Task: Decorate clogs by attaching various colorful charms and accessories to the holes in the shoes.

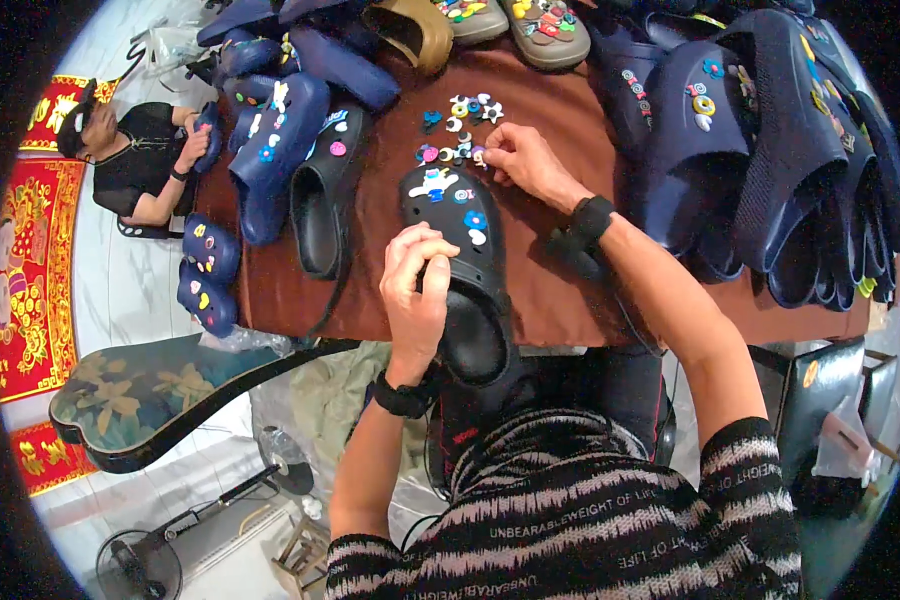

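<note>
- Left hand clamps the black clog by its side, fingers curled over the rim.
- Right hand, just beyond the clog's toe, pinches a small charm among the scattered charms on the brown table.

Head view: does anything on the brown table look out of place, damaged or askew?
Nothing stands out. The left hand grips a black clog that overhangs the brown table's near edge, held rather than slipping. The right hand picks among small charms lying loose but together. Dark blue clogs are heaped in piles, none visibly damaged.
</note>
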A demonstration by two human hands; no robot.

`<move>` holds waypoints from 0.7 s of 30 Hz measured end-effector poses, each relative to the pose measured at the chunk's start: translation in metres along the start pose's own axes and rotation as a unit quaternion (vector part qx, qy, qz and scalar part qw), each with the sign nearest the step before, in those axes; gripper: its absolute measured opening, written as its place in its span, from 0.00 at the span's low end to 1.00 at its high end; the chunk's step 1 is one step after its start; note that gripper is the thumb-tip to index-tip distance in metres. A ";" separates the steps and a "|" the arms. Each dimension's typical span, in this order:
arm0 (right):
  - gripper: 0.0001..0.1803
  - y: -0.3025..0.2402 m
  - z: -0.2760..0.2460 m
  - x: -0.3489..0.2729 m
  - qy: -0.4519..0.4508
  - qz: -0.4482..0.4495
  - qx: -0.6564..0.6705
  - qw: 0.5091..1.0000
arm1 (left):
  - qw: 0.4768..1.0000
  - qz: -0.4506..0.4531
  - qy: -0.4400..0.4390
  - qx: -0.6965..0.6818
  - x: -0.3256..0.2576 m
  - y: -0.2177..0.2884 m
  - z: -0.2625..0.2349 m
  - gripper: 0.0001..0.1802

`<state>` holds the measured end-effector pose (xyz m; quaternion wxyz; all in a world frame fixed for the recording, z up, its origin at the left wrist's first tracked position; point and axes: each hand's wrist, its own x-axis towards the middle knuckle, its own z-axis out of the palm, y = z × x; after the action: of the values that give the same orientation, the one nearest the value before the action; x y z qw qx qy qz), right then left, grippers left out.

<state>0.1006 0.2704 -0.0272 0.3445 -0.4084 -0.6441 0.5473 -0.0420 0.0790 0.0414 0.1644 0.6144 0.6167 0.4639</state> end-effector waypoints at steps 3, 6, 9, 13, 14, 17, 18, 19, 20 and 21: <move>0.07 0.004 -0.001 -0.004 -0.015 0.020 0.060 0.998 | 1.000 -0.004 0.004 -0.008 0.000 0.000 0.001 0.08; 0.07 -0.003 -0.008 -0.017 -0.079 0.111 0.212 0.968 | 1.000 -0.004 -0.001 -0.003 -0.001 -0.003 -0.002 0.08; 0.09 -0.011 -0.017 -0.041 -0.151 0.119 0.289 0.938 | 1.000 0.004 0.004 -0.011 0.000 -0.005 -0.001 0.09; 0.09 -0.028 -0.016 -0.069 -0.255 0.079 0.211 0.940 | 1.000 0.016 0.016 -0.012 0.002 -0.004 0.000 0.07; 0.08 -0.023 -0.013 -0.070 -0.263 0.065 0.193 0.943 | 0.999 0.026 0.028 -0.013 0.003 -0.003 0.001 0.06; 0.07 -0.023 -0.009 -0.073 -0.252 0.055 0.171 0.951 | 0.999 0.018 0.028 -0.016 0.001 -0.006 0.002 0.06; 0.06 -0.024 -0.010 -0.075 -0.255 0.049 0.158 0.953 | 0.999 0.019 0.028 -0.016 0.001 -0.006 0.003 0.06; 0.06 -0.026 -0.008 -0.076 -0.255 0.049 0.159 0.952 | 0.999 0.019 0.027 -0.012 0.001 -0.006 0.003 0.06; 0.07 -0.027 -0.007 -0.076 -0.261 0.042 0.150 0.953 | 0.999 0.019 0.026 -0.008 0.001 -0.006 0.003 0.06; 0.07 -0.029 -0.005 -0.077 -0.267 0.034 0.142 0.953 | 0.999 0.018 0.026 -0.008 0.000 -0.005 0.003 0.06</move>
<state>0.1339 0.2013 0.0022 0.1955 -0.2163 -0.6138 0.7336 -0.0431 0.0815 0.0360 0.1447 0.6118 0.6058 0.4876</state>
